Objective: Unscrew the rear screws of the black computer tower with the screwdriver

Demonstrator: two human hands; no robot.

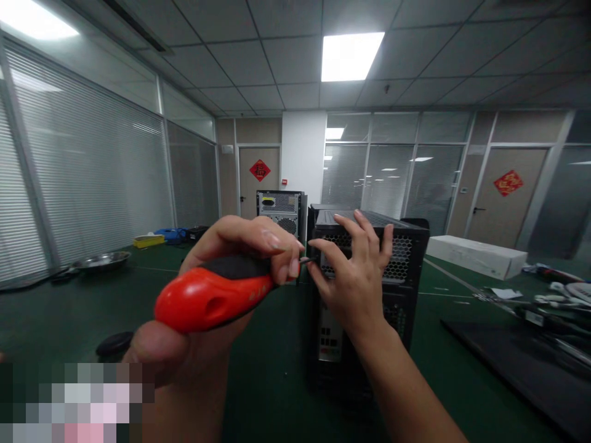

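My left hand (249, 243) is closed around a screwdriver (210, 301) with a red and black handle. Its thin shaft points right, and the tip meets the upper left rear edge of a black computer case (415, 246). My right hand (353, 277) lies against the back of this case with its fingers spread over the perforated panel. The right thumb and index fingertip are apart, on either side of the screwdriver tip. Any screw there is too small to make out.
Behind stands a second computer case (282, 200). A metal bowl (104, 261) and a yellow box (148, 240) sit on the green table (268, 381) to the left. On the right are a white box (478, 255), a black mat (512, 369) and cables.
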